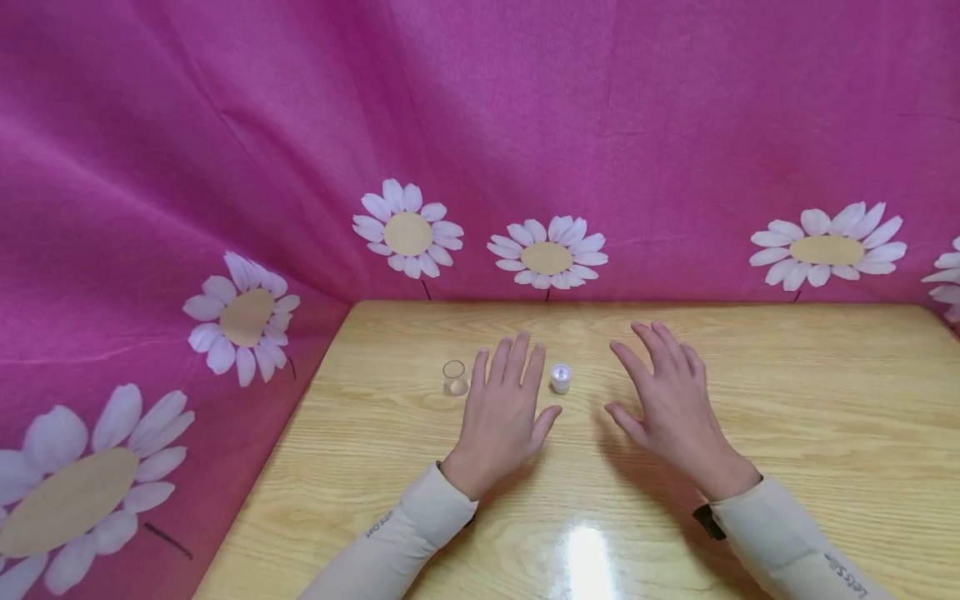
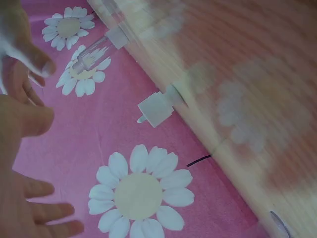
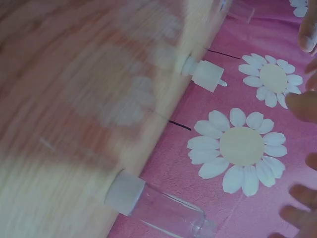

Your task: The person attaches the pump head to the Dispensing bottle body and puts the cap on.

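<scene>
My left hand (image 1: 506, 408) is held over the wood-look table, palm down, fingers straight, with nothing in its grasp. On its left stands a clear open-rimmed cylinder, like a bottle cap (image 1: 454, 379); a small white pump head (image 1: 561, 379), with a little nozzle in the wrist views, is just to its right. My right hand (image 1: 671, 408) has its fingers spread and lightly bent, and it holds nothing. A clear bottle (image 3: 168, 210) with a white base and narrow neck stands upright in both wrist views. In the head view the right hand hides it.
The table (image 1: 825, 400) has a glossy wood-grain top that reflects light near its front. Pink cloth (image 1: 675, 125) printed with large white daisies hangs along the back and left edges.
</scene>
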A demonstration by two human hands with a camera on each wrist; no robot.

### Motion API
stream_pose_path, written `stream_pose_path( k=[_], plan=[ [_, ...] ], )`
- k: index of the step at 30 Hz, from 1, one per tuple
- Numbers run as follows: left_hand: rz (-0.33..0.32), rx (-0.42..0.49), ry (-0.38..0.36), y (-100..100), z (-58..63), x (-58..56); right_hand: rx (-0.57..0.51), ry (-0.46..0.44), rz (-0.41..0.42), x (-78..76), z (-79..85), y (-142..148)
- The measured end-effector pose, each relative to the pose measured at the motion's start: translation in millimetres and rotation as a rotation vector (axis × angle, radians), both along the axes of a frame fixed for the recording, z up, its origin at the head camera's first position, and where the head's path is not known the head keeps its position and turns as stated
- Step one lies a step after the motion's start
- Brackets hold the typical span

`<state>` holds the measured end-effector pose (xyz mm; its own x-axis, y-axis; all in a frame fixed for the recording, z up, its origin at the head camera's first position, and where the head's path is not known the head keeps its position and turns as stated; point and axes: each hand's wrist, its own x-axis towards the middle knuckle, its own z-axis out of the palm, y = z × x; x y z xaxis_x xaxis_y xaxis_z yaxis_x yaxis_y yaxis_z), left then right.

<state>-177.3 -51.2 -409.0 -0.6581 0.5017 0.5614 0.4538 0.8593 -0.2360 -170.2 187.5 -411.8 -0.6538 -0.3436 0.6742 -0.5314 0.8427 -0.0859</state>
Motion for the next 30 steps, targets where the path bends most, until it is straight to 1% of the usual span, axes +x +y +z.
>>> stream_pose_path(
  k=[4,6,9,11,14,17,19,22,25,28,30],
  plan=[
    [-0.110,0.075,0.066,-1,-1.1,-0.2,-0.025,0.018,0.062,0.5,2.7,0],
    [-0.154,0.121,0.078,-1,-1.2,0.0,-0.029,0.029,0.086,0.6,4.2,0],
    [-0.186,0.175,0.068,1,-1.4,0.8,-0.027,0.036,0.110,0.5,4.9,0],
    [-0.189,0.193,0.052,3,-1.2,1.2,-0.022,0.031,0.114,0.6,4.3,0],
    [-0.188,0.219,0.004,4,-1.1,2.4,-0.011,0.020,0.116,0.3,2.8,0],
    [-0.195,0.291,-0.088,4,0.3,5.2,-0.007,-0.022,0.121,1.3,2.3,-1],
    [-0.206,0.362,-0.160,4,1.8,7.1,-0.030,-0.078,0.138,3.2,2.5,-2],
    [-0.212,0.443,-0.241,3,3.0,8.7,-0.100,-0.172,0.178,6.1,3.5,-5],
    [-0.203,0.472,-0.282,2,2.4,9.5,-0.156,-0.237,0.200,8.2,4.8,-7],
    [-0.192,0.484,-0.308,1,1.6,10.6,-0.168,-0.257,0.205,9.3,5.9,-8],
    [-0.184,0.498,-0.339,0,1.7,11.5,-0.167,-0.264,0.202,9.8,6.0,-8]
  ],
)
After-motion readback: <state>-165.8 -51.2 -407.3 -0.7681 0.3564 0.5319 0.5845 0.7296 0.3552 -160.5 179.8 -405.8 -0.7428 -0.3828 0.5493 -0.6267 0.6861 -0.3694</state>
